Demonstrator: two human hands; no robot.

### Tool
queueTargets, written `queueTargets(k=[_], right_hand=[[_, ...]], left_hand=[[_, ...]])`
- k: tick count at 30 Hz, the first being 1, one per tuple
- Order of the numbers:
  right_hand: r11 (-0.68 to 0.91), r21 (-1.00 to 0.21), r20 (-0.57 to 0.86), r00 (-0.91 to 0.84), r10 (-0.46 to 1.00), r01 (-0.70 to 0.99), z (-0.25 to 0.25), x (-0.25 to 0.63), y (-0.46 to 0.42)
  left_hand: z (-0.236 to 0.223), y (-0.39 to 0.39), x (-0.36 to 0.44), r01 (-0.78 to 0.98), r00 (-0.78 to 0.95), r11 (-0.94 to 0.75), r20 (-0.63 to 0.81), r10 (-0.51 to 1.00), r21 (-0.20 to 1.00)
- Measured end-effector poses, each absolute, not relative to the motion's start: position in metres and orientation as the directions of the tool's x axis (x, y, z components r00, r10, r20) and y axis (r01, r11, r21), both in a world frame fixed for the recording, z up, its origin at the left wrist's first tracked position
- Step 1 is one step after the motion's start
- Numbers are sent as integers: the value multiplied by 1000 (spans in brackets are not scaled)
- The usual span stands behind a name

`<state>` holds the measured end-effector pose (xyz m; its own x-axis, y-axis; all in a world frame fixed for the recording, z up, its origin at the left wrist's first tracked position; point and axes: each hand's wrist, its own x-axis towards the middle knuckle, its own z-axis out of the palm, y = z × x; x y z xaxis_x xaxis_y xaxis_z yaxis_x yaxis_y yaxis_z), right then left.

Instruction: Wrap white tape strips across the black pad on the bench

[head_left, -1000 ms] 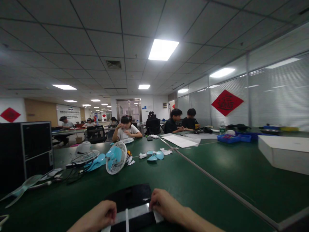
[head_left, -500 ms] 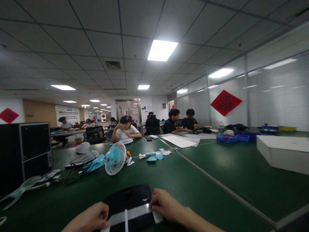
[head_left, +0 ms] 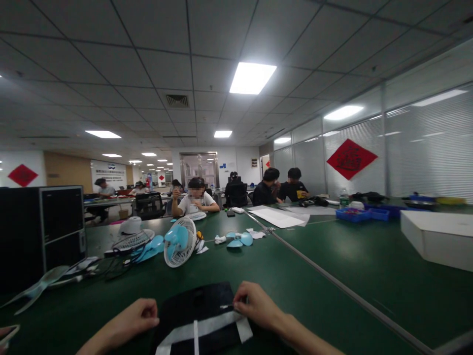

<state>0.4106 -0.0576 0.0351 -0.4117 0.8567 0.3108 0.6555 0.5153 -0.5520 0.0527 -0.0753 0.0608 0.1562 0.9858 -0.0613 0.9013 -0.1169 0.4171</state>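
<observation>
The panel [head_left: 197, 303], black and banded with pale strips [head_left: 207, 326], lies flat on the green worktop [head_left: 314, 315] nearest the wearer, its near edge cut off by the frame. The left hand [head_left: 138, 318] is just beside the panel's left edge, fingers loosely curled, thumb apart from them and nothing seen in it. The right hand [head_left: 254, 303] is at the panel's right edge, thumb and finger brought together over the corner where two strips meet; whether they grip a strip or only press it, I cannot tell.

Beyond the panel and slightly left, a fan [head_left: 181, 241] leans, blue blades showing in its white guard. Beyond the panel and slightly right lies a loose blue rotor [head_left: 240, 240]. A computer case [head_left: 62, 222] stands well left of the panel, a white box [head_left: 436, 241] well right. Far beyond the panel, a person [head_left: 195, 202] in white sits.
</observation>
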Motion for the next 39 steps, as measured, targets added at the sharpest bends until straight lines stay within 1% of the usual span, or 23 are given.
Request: queueTargets(k=[1,2,4,7,10,14,20,22,25,32,36,39], right_hand=[[516,-546,327,-400,856,660,36,409,-55],[517,-541,333,-396,856,664,37,406,-53],[530,-518,326,-418,848,672,39,398,-50],[595,-435,307,-509,804,676,44,380,-46],[659,-340,295,-589,752,671,47,359,-38],[694,-282,304,-624,720,663,48,334,-25],[673,-163,271,-623,733,721,42,314,-8],[664,-153,274,-614,740,732,40,310,-5],[664,-143,274,-615,739,734,39,306,-2],[672,-139,253,-630,734,727,44,310,-3],[680,-144,321,-616,720,719,57,329,-13],[634,-192,395,-533,748,749,68,357,-18]], left_hand=[[58,-71,48,887,164,-126,-48,985,445],[54,-66,43,871,165,-149,6,986,468],[45,-56,32,887,96,-119,74,993,447],[33,-47,19,919,1,-31,77,997,394],[29,-45,12,916,-36,8,62,997,400],[31,-46,12,914,-40,15,53,998,407],[24,-39,4,948,-45,22,64,997,318],[20,-35,-1,952,-68,46,64,996,301],[19,-33,-6,949,-91,66,68,994,309],[31,-41,-1,939,-107,91,31,994,332],[26,-37,-4,945,-104,91,25,994,313],[17,-31,-12,947,-86,65,53,995,314]])
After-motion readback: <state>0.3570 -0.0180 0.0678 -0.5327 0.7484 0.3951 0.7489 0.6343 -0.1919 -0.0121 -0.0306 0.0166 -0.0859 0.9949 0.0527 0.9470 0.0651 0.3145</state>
